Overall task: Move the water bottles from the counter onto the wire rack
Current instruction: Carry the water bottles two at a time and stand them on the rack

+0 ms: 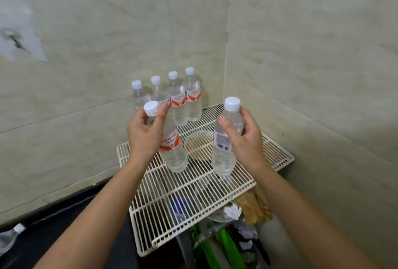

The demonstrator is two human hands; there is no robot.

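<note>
Your left hand [146,134] and right hand [245,137] each grip a water bottle above the wire rack [193,191].

Your left hand wraps the neck and shoulder of a tilted bottle [172,150] whose white cap leans toward you; its red-and-white label carries red script too blurred to read. Your right hand clasps a near-upright bottle [225,150] turned so the barcode and fine print face you, illegible here. Both bottoms sit at or just above the rack wires; contact is unclear. Four more capped bottles [178,100] with the same red label stand in a row at the rack's far corner against the tiled wall [86,31]. One bottle [9,238] lies on the dark counter [53,232] at lower left.
</note>
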